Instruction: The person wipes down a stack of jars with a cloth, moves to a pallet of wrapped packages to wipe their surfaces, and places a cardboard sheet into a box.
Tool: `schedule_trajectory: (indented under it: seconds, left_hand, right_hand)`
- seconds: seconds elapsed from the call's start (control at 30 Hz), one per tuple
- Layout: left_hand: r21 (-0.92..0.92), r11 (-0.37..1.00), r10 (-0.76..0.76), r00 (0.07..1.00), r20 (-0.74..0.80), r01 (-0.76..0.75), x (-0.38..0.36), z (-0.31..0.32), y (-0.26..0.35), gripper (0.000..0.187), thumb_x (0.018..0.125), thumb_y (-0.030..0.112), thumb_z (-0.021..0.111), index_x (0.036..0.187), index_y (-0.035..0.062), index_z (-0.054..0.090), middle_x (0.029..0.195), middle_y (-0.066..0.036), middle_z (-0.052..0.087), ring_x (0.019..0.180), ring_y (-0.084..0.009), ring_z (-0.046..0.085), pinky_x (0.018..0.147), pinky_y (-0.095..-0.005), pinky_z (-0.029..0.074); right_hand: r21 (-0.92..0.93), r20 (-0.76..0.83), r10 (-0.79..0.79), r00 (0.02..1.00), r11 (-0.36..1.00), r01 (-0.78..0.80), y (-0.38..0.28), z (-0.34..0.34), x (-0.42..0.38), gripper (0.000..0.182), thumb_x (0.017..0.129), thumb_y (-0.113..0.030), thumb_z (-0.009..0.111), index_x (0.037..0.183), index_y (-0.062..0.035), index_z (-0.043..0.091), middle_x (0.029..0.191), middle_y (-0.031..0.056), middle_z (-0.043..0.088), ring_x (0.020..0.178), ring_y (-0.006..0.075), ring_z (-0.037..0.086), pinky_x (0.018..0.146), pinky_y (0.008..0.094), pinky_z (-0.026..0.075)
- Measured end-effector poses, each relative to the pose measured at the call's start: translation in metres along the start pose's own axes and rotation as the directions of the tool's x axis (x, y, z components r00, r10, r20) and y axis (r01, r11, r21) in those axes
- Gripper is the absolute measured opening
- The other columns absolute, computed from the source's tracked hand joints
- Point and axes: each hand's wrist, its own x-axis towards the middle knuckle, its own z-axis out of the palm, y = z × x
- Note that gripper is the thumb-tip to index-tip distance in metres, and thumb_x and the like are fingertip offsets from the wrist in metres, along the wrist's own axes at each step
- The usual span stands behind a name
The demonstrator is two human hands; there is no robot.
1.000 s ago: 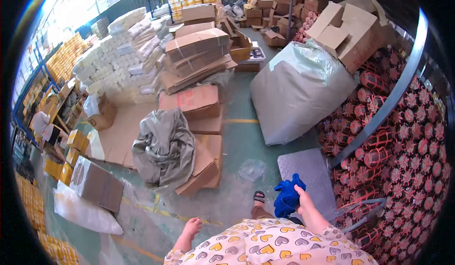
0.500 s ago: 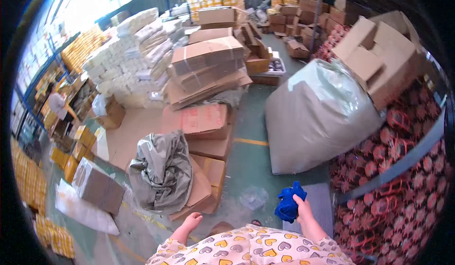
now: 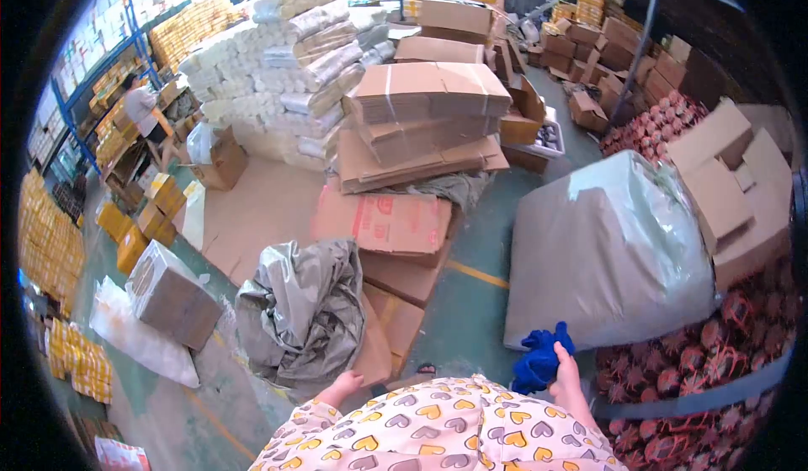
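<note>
My right hand, low on the right, is closed around a bunched blue cloth, thumb on top. The cloth hangs in front of a large stuffed bag in clear plastic wrap. My left hand is held low with its fingers curled in, and nothing shows in it. Closest to it are a crumpled grey-green plastic sheet and the edge of a flat cardboard piece.
Stacked flattened cartons rise ahead, beside a tall pile of white wrapped packs. Red-banded bundles and an open carton lie at right. A person stands far left. White sack and grey box are at left.
My view has shifted forward and turned, so the cartons and wrapped bag appear nearer. The blue cloth stays in my right hand. The clear plastic on the floor has left sight.
</note>
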Motion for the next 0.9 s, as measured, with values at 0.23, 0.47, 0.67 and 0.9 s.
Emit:
schedule_trajectory:
  seconds: [0.23, 0.47, 0.67, 0.9]
  left_hand:
    - [0.009, 0.975, 0.222, 0.974, -0.053, -0.222, 0.043, -0.034, 0.099, 0.040, 0.081, 0.030, 0.052, 0.109, 0.0019, 0.058, 0.109, -0.019, 0.058, 0.103, -0.0300, 0.055, 0.090, -0.0351, 0.042]
    - [-0.043, 0.999, -0.019, 0.998, -0.064, 0.016, 0.067, -0.035, 0.077, 0.039, 0.079, 0.031, 0.054, 0.107, 0.0045, 0.061, 0.106, -0.018, 0.060, 0.100, -0.0300, 0.057, 0.088, -0.0353, 0.043]
    - [0.040, 0.975, -0.217, 0.976, 0.001, 0.216, 0.103, -0.006, 0.071, 0.038, 0.079, 0.032, 0.054, 0.106, 0.0051, 0.061, 0.104, -0.018, 0.061, 0.096, -0.0309, 0.058, 0.086, -0.0358, 0.044]
    - [-0.057, 0.993, 0.100, 0.993, -0.067, -0.103, 0.145, -0.023, 0.272, 0.044, 0.084, 0.030, 0.052, 0.118, 0.0008, 0.050, 0.114, -0.017, 0.056, 0.105, -0.0281, 0.054, 0.090, -0.0358, 0.041]
  right_hand:
    - [0.020, 0.033, 0.019, 0.999, 1.000, -0.020, -0.013, 0.043, 0.055, 0.039, 0.081, -0.025, 0.061, 0.115, -0.0080, 0.050, 0.101, 0.0072, 0.060, 0.089, 0.0229, 0.059, 0.077, 0.0407, 0.048]
    - [-0.102, 0.156, 0.036, 0.987, 0.995, -0.020, -0.056, 0.096, 0.112, 0.038, 0.083, -0.021, 0.058, 0.117, -0.0066, 0.050, 0.104, 0.0073, 0.059, 0.092, 0.0224, 0.058, 0.081, 0.0375, 0.047]
    - [-0.099, 0.132, 0.004, 0.991, 0.995, 0.009, -0.110, 0.116, 0.207, 0.037, 0.083, -0.020, 0.059, 0.115, -0.0040, 0.050, 0.101, 0.0083, 0.059, 0.087, 0.0221, 0.058, 0.077, 0.0375, 0.047]
    - [-0.133, 0.224, 0.032, 0.974, 0.991, -0.002, -0.178, 0.127, 0.323, 0.042, 0.083, -0.019, 0.058, 0.120, -0.0047, 0.045, 0.102, 0.0101, 0.058, 0.088, 0.0246, 0.058, 0.075, 0.0387, 0.049]
